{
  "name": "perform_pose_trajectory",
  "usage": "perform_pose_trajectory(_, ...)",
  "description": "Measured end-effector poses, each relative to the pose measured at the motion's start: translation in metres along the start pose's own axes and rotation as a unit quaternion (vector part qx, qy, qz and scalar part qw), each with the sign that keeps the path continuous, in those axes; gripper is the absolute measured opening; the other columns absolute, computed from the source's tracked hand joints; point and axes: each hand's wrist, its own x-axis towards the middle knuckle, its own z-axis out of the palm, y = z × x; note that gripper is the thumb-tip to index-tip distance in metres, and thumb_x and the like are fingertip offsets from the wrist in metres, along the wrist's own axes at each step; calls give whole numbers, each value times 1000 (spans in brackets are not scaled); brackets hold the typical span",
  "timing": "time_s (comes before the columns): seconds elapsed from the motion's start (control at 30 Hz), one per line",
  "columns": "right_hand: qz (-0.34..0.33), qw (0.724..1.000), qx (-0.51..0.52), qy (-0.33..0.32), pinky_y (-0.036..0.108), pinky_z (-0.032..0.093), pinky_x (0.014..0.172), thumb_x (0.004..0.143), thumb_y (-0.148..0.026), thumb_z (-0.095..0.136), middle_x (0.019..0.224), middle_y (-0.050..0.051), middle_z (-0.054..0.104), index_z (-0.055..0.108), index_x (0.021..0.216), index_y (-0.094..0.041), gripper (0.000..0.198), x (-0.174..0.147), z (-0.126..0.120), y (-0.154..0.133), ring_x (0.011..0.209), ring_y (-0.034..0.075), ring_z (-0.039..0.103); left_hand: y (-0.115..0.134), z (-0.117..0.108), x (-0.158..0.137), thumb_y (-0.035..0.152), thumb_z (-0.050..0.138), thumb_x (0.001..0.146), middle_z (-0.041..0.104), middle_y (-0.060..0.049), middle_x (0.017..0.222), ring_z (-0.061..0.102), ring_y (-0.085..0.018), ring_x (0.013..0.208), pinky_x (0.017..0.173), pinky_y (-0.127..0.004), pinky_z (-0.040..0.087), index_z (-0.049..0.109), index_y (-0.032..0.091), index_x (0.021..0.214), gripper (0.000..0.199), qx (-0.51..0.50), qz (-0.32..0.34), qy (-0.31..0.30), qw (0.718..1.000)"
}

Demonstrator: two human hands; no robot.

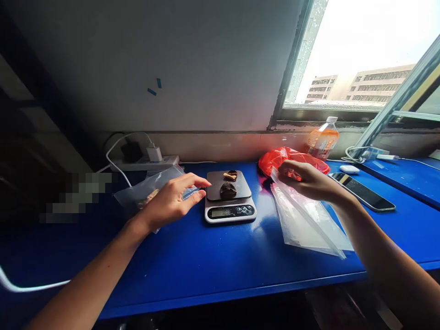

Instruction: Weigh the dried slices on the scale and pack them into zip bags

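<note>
A white kitchen scale [210, 215] with a grey platform and a lit display stands on the blue table. On its platform lie a dark brown, rounded dried piece [228, 190] and, behind it, a smaller dark-and-tan piece [230, 175]. My left hand [173, 197] hovers at the scale's left edge, thumb and forefinger apart, holding nothing. Behind and below that hand rests a clear plastic bag [130, 195] with tan pieces inside, partly covered. My right hand [302, 178] grips the top corner of a clear flat plastic bag [309, 222]; its fingertips are partly hidden.
A red plastic bag [275, 160] sits behind my right hand, beside an orange drink bottle [323, 140]. Farther right lie a phone [364, 192] and a white earphone case [349, 169]. At the back left is a power strip [168, 161] with a white charger [154, 153] and cables.
</note>
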Motion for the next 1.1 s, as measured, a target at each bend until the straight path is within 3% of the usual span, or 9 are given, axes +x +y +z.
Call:
perform_pose_trajectory(0.07, -34, 997, 72, 16, 26, 43, 62, 81, -26, 51, 80, 3, 61, 54, 80, -19, 8, 9, 12, -37, 71, 14, 55, 7, 3, -3, 41, 57, 87, 70, -5, 104, 65, -24, 99, 87, -35, 52, 68, 24, 102, 25, -113, 4, 8, 994)
perform_pose_trajectory(0.2, 2, 981, 151, 119, 24, 41, 58, 74, -19, 54, 71, -1, 59, 51, 86, -20, 12, 24, 56, -87, 64, 12, 53, 3, -1, -3, 38, 61, 86, 69, -4, 93, 66, -18, 79, 67, -28, 54, 67, 24, 105, 25, -294, -12, 93, 951)
perform_pose_trajectory(0.33, 5, 979, 146, 143, 23, 39, 56, 71, -14, 51, 66, -4, 55, 48, 88, -21, 19, 17, 96, -97, 57, 11, 51, -7, -20, -5, 36, 58, 91, 66, -1, 82, 63, -16, 78, 75, -29, 52, 68, 23, 101, 19, -266, 47, 250, 930)
perform_pose_trajectory(0.4, 11, 979, 128, 159, 23, 37, 54, 71, -13, 51, 67, -4, 56, 48, 90, -21, 21, 10, 106, -97, 53, 10, 49, -5, -25, -9, 34, 58, 91, 65, 0, 80, 62, -15, 77, 73, -29, 50, 67, 23, 98, 16, -187, 95, 268, 940)
perform_pose_trajectory(0.57, -45, 969, 121, 209, 22, 37, 52, 80, -15, 49, 69, -3, 57, 49, 94, -22, 16, 2, 118, -100, 53, 9, 50, 22, -1, -19, 24, 59, 87, 58, 3, 59, 50, -10, 52, 52, -26, 39, 62, 21, 71, 17, 76, 228, 135, 961)
perform_pose_trajectory(0.7, -130, 953, 196, 192, 23, 48, 60, 82, -15, 49, 77, 0, 61, 50, 94, -23, 14, 0, 124, -102, 71, 12, 58, 35, 32, -21, 25, 51, 95, 58, 2, 62, 52, -10, 53, 52, -23, 39, 62, 17, 76, 23, 43, 176, 40, 983)
perform_pose_trajectory(0.8, -125, 935, 304, 135, 25, 53, 66, 77, -11, 50, 80, 0, 59, 48, 90, -22, 17, -4, 125, -103, 74, 12, 59, 31, 40, -22, 26, 49, 96, 57, 2, 64, 54, -10, 57, 55, -22, 40, 60, 16, 76, 26, 17, 164, 7, 986)
perform_pose_trajectory(0.97, -94, 904, 404, 102, 27, 53, 72, 75, -6, 47, 87, 0, 59, 40, 95, -24, 28, -9, 130, -106, 79, 11, 63, 22, 38, -25, 29, 50, 95, 51, 4, 58, 49, -9, 51, 51, -22, 37, 52, 17, 66, 32, 14, 142, 12, 990)
perform_pose_trajectory(1.1, -95, 889, 427, 133, 28, 54, 73, 76, -9, 52, 84, -2, 55, 34, 102, -26, 36, -6, 136, -104, 76, 11, 62, 28, 43, -25, 34, 55, 91, 60, 5, 64, 53, -11, 51, 44, -20, 36, 46, 21, 89, 16, -74, 52, 30, 995)
